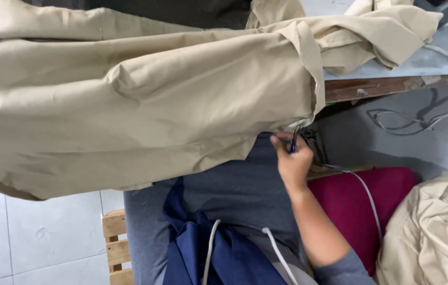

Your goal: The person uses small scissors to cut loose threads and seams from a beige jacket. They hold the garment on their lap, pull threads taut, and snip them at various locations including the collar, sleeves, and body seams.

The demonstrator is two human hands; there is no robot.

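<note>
Beige cotton cloth, a big garment piece, fills most of the head view and serves as the landmark for everything else. It is draped from the upper left across to the middle, creased and bunched, and its right end hangs down in a folded seam edge. Below the cloth's left part lie pale floor tiles, and just right of those, under the cloth's lower edge, a corner of a wooden pallet stool shows. Further right, below the middle of the cloth, are the person's grey trousers with a dark blue apron bunched on the lap and two white cords running down it.

The left hand is not in view; it cannot be told whether it is behind the cloth. The right hand is raised just beneath the cloth's right hanging edge, fingers closed around a small dark blue thread snipper whose tip points up and meets the seam edge, where a loose thread seems to hang.

Right of the cloth, a wooden table edge runs across, carrying more of the same beige fabric on its grey top. Below that, to the right of the hand, sits a magenta cushion with a thin grey cable crossing it, and at the far lower right a heap of beige fabric.
</note>
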